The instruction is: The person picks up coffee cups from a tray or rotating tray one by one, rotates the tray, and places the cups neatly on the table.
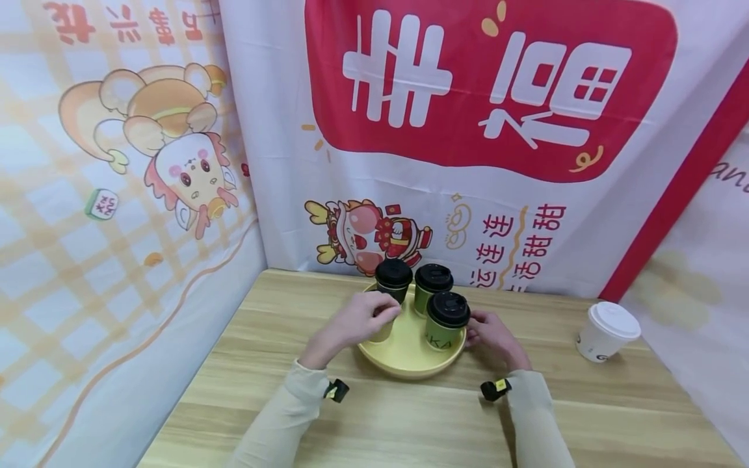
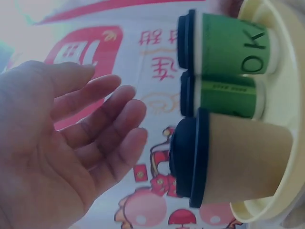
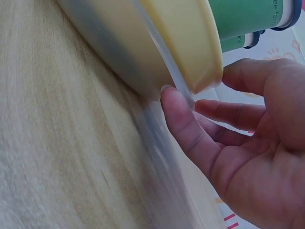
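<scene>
A round yellow tray (image 1: pixel 404 364) carries several lidded paper cups. On its right side stands a green cup (image 1: pixel 445 333) with a black lid; behind it is another green cup (image 1: pixel 422 300), and a dark cup (image 1: pixel 393 291) is at the back left. A tan cup (image 2: pixel 248 160), also black-lidded, stands at the tray's left and is partly hidden by my left hand (image 1: pixel 367 318) in the head view. That hand holds nothing; its fingers are loosely bent, apart from the lids. My right hand (image 1: pixel 493 335) grips the tray's right rim, thumb at the upper edge, fingers lower down.
A white cup (image 1: pixel 605 338) with a white lid stands at the right of the wooden table (image 1: pixel 409 422). Printed cloth (image 1: pixel 281 162) hangs behind the table, and a checked cloth (image 1: pixel 88 260) hangs along the left.
</scene>
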Tool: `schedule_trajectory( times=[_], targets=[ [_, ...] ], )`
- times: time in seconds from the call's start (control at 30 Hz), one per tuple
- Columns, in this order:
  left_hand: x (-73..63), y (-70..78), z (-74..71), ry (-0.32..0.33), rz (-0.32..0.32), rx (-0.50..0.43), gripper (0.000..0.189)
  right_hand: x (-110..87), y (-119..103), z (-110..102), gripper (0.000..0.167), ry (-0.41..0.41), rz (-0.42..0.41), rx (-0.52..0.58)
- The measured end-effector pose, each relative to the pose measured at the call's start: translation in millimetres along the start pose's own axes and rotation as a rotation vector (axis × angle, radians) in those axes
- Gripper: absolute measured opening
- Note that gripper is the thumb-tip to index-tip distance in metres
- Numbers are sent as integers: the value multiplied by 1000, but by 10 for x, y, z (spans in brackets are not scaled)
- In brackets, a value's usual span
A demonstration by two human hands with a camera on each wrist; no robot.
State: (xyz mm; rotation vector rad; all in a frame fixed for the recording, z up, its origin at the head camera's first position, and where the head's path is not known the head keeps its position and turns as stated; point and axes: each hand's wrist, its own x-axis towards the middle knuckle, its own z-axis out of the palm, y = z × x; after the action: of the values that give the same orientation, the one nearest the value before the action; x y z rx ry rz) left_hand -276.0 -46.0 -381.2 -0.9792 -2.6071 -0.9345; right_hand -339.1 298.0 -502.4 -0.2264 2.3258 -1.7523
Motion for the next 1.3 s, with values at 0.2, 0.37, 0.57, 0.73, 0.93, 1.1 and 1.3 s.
schedule_trajectory(
  times=[0.2, 0.37, 0.57, 0.73, 0.93, 1.1, 1.3],
  targets=[
    [8, -190, -166, 126, -155, -127, 24, -10, 6, -6, 37, 10, 7, -6],
    [39, -372, -238, 202, -238, -237, 25, -14, -2, -23, 36, 16, 9, -3],
    [49, -545, -204, 269, -383, -300, 28, 21, -29, -56, 35, 6, 8, -7],
    [70, -734, -85, 363, -451, -342, 24, 39, -60, -57, 35, -1, 6, 3],
    [37, -912, 94, 428, -532, -319, 25, 42, -41, -33, 34, 1, 25, -7],
    [9, -1010, 211, 397, -595, -346, 28, 53, -8, -20, 34, 1, 31, -6],
    [1, -1089, 297, 326, -624, -386, 36, 44, 1, -19, 36, 0, 27, 1]
  ],
)
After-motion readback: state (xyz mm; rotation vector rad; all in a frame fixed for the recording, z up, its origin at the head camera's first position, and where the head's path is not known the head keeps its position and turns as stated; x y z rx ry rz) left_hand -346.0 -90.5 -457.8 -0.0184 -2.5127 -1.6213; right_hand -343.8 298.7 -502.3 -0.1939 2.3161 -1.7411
